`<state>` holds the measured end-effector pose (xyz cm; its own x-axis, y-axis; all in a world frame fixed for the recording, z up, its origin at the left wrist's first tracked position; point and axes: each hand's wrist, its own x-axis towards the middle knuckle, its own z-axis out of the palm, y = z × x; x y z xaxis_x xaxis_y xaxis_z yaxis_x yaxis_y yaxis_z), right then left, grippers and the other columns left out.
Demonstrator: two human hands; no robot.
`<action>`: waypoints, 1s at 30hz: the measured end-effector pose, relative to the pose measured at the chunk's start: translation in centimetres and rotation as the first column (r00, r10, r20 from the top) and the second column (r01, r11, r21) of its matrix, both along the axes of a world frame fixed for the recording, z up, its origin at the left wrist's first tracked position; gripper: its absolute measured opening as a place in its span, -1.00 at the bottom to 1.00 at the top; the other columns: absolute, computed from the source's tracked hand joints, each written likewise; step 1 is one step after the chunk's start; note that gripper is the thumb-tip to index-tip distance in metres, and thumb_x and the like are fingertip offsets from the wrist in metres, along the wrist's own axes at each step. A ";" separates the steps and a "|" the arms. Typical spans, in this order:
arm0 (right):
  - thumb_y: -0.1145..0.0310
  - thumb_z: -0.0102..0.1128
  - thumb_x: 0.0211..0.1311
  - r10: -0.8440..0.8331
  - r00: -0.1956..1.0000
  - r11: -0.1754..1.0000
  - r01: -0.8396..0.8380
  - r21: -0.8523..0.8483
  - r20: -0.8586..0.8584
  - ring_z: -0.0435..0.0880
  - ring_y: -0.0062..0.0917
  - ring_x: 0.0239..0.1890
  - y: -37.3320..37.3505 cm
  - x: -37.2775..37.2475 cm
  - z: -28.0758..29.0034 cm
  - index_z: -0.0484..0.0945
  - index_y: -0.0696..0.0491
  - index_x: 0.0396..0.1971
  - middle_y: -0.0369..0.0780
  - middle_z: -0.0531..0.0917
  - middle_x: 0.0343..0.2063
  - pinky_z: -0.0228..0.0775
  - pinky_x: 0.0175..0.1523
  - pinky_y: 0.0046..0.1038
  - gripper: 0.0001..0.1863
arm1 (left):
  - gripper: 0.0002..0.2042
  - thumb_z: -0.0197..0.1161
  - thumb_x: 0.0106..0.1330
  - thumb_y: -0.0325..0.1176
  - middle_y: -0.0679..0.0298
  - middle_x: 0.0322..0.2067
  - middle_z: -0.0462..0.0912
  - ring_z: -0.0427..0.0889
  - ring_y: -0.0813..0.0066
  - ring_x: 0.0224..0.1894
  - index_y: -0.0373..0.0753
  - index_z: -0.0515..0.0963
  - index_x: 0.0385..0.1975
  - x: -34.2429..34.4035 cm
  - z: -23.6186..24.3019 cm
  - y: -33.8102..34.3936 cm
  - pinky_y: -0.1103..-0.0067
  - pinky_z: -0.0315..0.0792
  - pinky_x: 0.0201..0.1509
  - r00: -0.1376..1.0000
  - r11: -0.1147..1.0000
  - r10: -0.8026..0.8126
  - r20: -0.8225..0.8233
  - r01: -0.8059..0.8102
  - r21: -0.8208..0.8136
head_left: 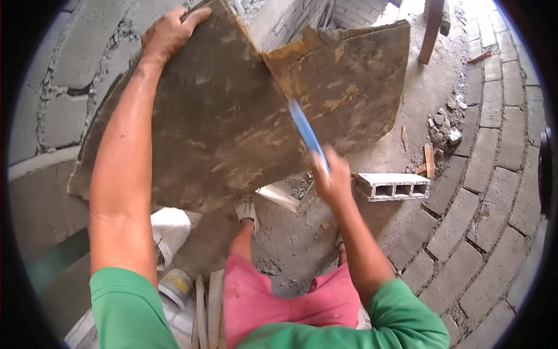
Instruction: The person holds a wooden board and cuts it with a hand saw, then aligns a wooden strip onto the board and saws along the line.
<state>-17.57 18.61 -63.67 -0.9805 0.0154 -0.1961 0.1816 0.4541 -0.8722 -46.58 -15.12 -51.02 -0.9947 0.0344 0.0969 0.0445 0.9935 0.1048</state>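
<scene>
A large, worn dark board (197, 116), stained brown and ragged at its edges, is held tilted up in front of me. My left hand (177, 32) grips its top edge with fingers curled over it. The board has a seam running down from the top to a lighter, broken right section (360, 81). My right hand (330, 174) is closed around a long blue tool (305, 128), blurred by motion, whose tip meets the board along that seam. I cannot make out exactly what kind of tool it is.
A hollow concrete block (392, 180), rubble (442, 125) and wood scraps (429, 160) lie at right. Block walls (488, 232) stand on both sides. Below are white containers (171, 230) and wooden strips (214, 308). A dark post (430, 32) stands at the upper right.
</scene>
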 end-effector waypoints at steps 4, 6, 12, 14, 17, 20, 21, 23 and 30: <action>0.07 0.20 0.40 0.020 0.999 0.998 -0.021 -0.059 -0.026 0.71 -0.21 -0.53 5.1 7.9 3.4 0.60 0.14 -0.34 -0.04 0.65 -0.56 0.51 -0.35 -0.24 -0.62 | -0.25 0.05 0.29 0.53 0.19 -0.29 0.78 0.76 0.14 -0.14 -0.08 0.68 0.00 1.4 2.3 1.0 0.23 0.49 0.04 0.994 0.998 0.043 -0.097 -0.039 0.043; 0.06 0.20 0.43 0.013 0.998 0.999 -0.011 -0.030 0.057 0.71 -0.20 -0.53 2.9 3.4 1.5 0.59 0.13 -0.36 -0.02 0.64 -0.57 0.49 -0.38 -0.22 -0.61 | -0.26 0.07 0.30 0.51 0.17 -0.31 0.77 0.75 0.13 -0.19 -0.12 0.69 -0.04 2.3 2.1 1.6 0.27 0.50 0.01 0.998 0.999 0.051 -0.038 -0.050 0.016; -0.15 0.24 0.37 -0.133 0.981 0.990 0.126 -0.060 -0.141 0.68 0.09 -0.42 -5.0 -10.5 -3.4 0.55 0.09 -0.39 0.05 0.66 -0.54 0.49 -0.30 0.01 -0.48 | -0.30 0.17 0.27 0.46 0.13 -0.21 0.76 0.73 0.14 -0.08 -0.08 0.67 0.02 0.0 2.7 3.9 0.26 0.52 0.07 0.984 0.995 0.089 0.155 -0.094 0.020; -0.19 0.24 0.35 -0.067 0.988 0.998 0.064 -0.028 -0.137 0.70 0.09 -0.40 -4.8 -9.7 -3.2 0.55 0.08 -0.38 0.05 0.67 -0.54 0.51 -0.28 0.02 -0.46 | -0.30 0.22 0.36 0.32 0.09 0.00 0.68 0.62 0.14 0.12 -0.21 0.54 0.18 2.1 2.2 5.6 0.24 0.48 0.15 0.923 0.978 -0.119 -0.366 0.046 -0.202; -0.22 0.20 0.36 -0.075 0.992 0.997 0.075 -0.010 -0.104 0.71 0.08 -0.39 -4.0 -9.8 -1.9 0.55 0.08 -0.38 0.06 0.67 -0.55 0.53 -0.27 0.02 -0.44 | -0.21 0.30 0.31 0.29 -0.16 0.23 0.52 0.47 -0.12 0.29 -0.26 0.43 0.33 2.1 -1.1 15.4 0.18 0.39 0.33 0.847 0.902 -0.430 -0.314 0.419 -0.105; -0.17 0.25 0.37 -0.116 0.989 0.993 0.117 0.008 -0.090 0.69 0.11 -0.40 -5.2 -9.9 -0.2 0.54 0.09 -0.39 0.06 0.66 -0.54 0.50 -0.29 0.02 -0.46 | -0.16 0.28 0.26 0.37 -0.15 0.07 0.66 0.61 -0.10 0.17 -0.31 0.50 0.25 0.0 -7.6 22.9 0.14 0.45 0.27 0.757 0.855 -0.487 -0.435 0.515 -0.061; -0.17 0.25 0.36 -0.114 0.990 0.993 0.113 -0.013 -0.087 0.69 0.12 -0.38 -5.4 -9.7 -0.2 0.54 0.10 -0.39 0.07 0.67 -0.53 0.51 -0.27 0.03 -0.46 | -0.23 0.30 0.23 0.33 -0.10 0.00 0.71 0.67 -0.05 0.11 -0.31 0.60 0.12 -0.8 -9.8 24.3 0.18 0.49 0.22 0.801 0.904 -0.410 -0.436 0.419 -0.080; -0.19 0.24 0.35 -0.118 0.989 0.992 0.113 -0.058 -0.088 0.70 0.13 -0.36 -4.8 -9.6 -0.8 0.54 0.11 -0.37 0.11 0.68 -0.51 0.53 -0.24 0.05 -0.43 | -0.30 0.31 0.19 0.29 -0.06 -0.06 0.76 0.73 0.00 0.04 -0.31 0.71 0.00 -2.3 -12.4 26.5 0.21 0.54 0.17 0.832 0.935 -0.350 -0.430 0.341 -0.100; -0.26 0.19 0.34 -0.039 0.999 0.988 0.035 -0.149 -0.026 0.73 0.03 -0.39 -0.4 -4.0 -1.3 0.55 0.11 -0.33 0.02 0.71 -0.48 0.55 -0.24 0.00 -0.39 | -0.25 0.19 0.19 0.53 0.01 -0.40 0.76 0.76 -0.02 -0.27 -0.20 0.73 -0.33 -5.9 -16.4 26.4 0.21 0.59 -0.18 0.911 0.946 -0.323 -0.257 0.320 -0.051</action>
